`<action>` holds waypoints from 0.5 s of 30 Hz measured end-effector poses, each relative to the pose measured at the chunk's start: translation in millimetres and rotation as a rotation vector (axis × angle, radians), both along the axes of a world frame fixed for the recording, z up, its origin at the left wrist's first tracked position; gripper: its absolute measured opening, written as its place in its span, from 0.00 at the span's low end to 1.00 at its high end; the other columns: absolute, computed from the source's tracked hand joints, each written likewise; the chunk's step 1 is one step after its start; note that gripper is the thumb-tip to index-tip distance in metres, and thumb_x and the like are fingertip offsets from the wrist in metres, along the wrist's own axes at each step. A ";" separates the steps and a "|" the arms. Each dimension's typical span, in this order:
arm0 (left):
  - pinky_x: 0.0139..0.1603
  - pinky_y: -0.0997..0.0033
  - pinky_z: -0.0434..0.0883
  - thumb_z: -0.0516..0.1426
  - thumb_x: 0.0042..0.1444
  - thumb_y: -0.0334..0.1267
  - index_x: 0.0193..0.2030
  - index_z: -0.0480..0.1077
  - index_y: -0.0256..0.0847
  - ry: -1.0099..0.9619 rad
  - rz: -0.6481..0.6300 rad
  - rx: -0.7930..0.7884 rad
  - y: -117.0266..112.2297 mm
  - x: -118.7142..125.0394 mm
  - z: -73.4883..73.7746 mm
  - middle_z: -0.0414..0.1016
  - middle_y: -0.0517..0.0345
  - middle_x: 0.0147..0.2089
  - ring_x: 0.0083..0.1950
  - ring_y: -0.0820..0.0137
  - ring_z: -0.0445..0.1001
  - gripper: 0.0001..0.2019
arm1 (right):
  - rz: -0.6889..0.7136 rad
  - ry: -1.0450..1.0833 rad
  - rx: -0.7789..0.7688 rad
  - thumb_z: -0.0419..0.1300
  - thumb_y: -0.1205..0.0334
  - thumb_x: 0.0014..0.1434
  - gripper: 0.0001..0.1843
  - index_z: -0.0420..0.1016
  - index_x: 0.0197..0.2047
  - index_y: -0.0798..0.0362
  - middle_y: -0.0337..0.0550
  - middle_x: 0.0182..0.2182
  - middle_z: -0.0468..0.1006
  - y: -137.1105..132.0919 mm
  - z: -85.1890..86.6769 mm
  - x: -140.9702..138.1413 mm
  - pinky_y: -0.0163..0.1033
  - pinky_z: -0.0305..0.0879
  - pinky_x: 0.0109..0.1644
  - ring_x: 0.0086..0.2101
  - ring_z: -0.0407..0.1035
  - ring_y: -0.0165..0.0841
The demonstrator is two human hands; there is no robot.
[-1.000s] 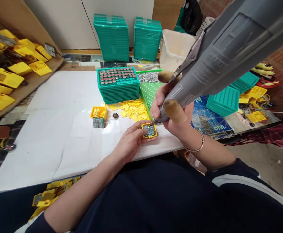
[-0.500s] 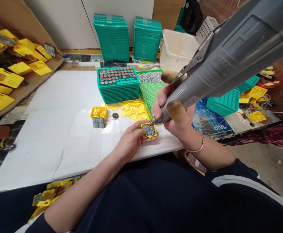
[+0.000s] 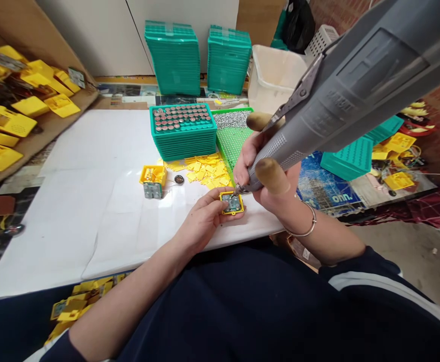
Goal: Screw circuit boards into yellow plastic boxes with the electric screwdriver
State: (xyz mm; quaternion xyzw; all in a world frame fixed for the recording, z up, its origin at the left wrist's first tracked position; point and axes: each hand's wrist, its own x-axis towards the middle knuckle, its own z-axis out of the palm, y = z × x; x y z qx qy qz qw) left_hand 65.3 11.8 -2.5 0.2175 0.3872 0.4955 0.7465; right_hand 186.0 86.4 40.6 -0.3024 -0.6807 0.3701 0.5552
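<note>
My left hand [image 3: 208, 211] is closed on a small yellow plastic case [image 3: 232, 213] near the table's front edge, thumb on the grey-green circuit board [image 3: 233, 202] inside it. My right hand [image 3: 276, 183] grips a large grey electric screwdriver [image 3: 318, 115], with covers on two fingertips. The tool slants down to the left, its tip over the board; whether a screw sits under it is too small to tell. Left of my hands lies another open yellow case [image 3: 155, 174] with its board [image 3: 152, 190] hanging out and a round black speaker [image 3: 179, 179] wired to it.
Loose flat yellow pieces [image 3: 208, 170] lie beyond my hands. Behind them stand stacked teal trays [image 3: 184, 143] holding round parts and a green tray [image 3: 238, 141] with many screws. A cardboard box [image 3: 87, 95] of yellow cases is at left. A white tub [image 3: 276, 70] stands behind.
The screwdriver and my right hand have shifted very slightly left and tilted a little lower. My left hand and the yellow case stay in place.
</note>
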 end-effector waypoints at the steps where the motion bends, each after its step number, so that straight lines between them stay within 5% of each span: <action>1: 0.44 0.60 0.78 0.59 0.49 0.28 0.45 0.72 0.35 0.000 0.000 0.000 -0.1 0.0 -0.1 0.78 0.50 0.44 0.41 0.63 0.79 0.14 | 0.013 -0.001 0.011 0.52 0.25 0.49 0.31 0.64 0.31 0.46 0.41 0.28 0.70 0.0 -0.4 0.4 0.43 0.68 0.26 0.27 0.69 0.34; 15: 0.47 0.57 0.77 0.59 0.49 0.29 0.43 0.73 0.35 0.007 -0.008 0.027 -0.3 2.0 -0.2 0.77 0.52 0.43 0.41 0.65 0.77 0.13 | 0.054 -0.172 0.046 0.59 0.35 0.52 0.22 0.66 0.34 0.46 0.43 0.31 0.73 -3.8 4.4 3.4 0.44 0.71 0.30 0.33 0.73 0.38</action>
